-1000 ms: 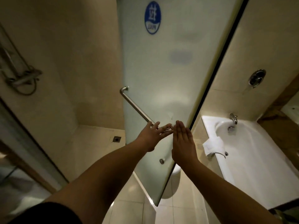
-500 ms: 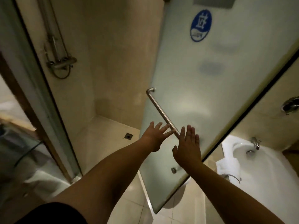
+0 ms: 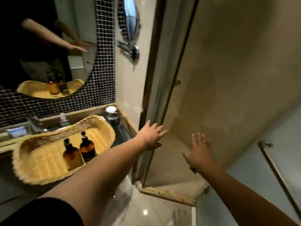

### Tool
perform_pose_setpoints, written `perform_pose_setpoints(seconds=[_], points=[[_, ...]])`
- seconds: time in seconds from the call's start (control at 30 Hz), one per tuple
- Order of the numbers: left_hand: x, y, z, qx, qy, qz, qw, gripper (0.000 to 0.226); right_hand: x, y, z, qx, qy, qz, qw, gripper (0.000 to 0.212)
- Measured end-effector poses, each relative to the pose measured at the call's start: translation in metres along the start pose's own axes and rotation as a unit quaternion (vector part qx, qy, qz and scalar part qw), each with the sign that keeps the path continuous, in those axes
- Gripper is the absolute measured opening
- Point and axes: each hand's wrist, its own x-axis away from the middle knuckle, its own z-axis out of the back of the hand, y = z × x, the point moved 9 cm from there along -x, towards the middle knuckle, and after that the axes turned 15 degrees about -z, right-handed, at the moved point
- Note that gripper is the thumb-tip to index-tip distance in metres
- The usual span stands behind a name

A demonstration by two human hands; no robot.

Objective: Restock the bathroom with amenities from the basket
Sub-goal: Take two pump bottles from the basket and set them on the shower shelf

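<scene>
left hand (image 3: 152,134) fingers spread, empty | right hand (image 3: 201,153) likewise, farther off | two amber bottles (image 3: 79,150) upright in basket (image 3: 40,160) on counter, at 9 o'clock of left hand | left hand nearer

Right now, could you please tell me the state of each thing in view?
left hand: open, empty
right hand: open, empty
basket: on the counter, holding two bottles
amber bottles: upright, capped, side by side
shower door: swung open
</scene>
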Motion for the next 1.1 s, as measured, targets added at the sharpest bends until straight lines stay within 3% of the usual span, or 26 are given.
perform_pose_setpoints(seconds=[0.2,0.47,0.67,0.77,0.9,0.97,1.1], points=[[0.140,-0.134,-0.066,0.008,-0.070,0.174,0.982,0.066,-0.002,-0.225,-0.010,-0.016,-0.005,0.179,0.984,0.089],[0.315,-0.210,-0.131,0.052,-0.116,0.360,0.924,0.099,0.061,-0.440,-0.025,-0.002,-0.014,0.423,0.906,0.089],[0.380,-0.218,-0.165,0.093,-0.149,0.428,0.886,0.117,0.072,-0.506,-0.039,-0.012,-0.058,0.482,0.874,0.095],[0.380,-0.210,-0.196,0.144,-0.159,0.436,0.874,0.123,0.058,-0.516,-0.059,-0.054,-0.128,0.455,0.880,0.106],[0.365,-0.188,-0.247,0.223,-0.211,0.453,0.837,0.121,0.040,-0.514,-0.102,-0.125,-0.279,0.382,0.872,0.122],[0.354,-0.178,-0.269,0.245,-0.230,0.465,0.819,0.121,0.038,-0.513,-0.118,-0.125,-0.301,0.383,0.864,0.126],[0.342,-0.176,-0.296,0.302,-0.200,0.508,0.782,0.122,0.033,-0.518,-0.158,-0.123,-0.325,0.383,0.856,0.106]])
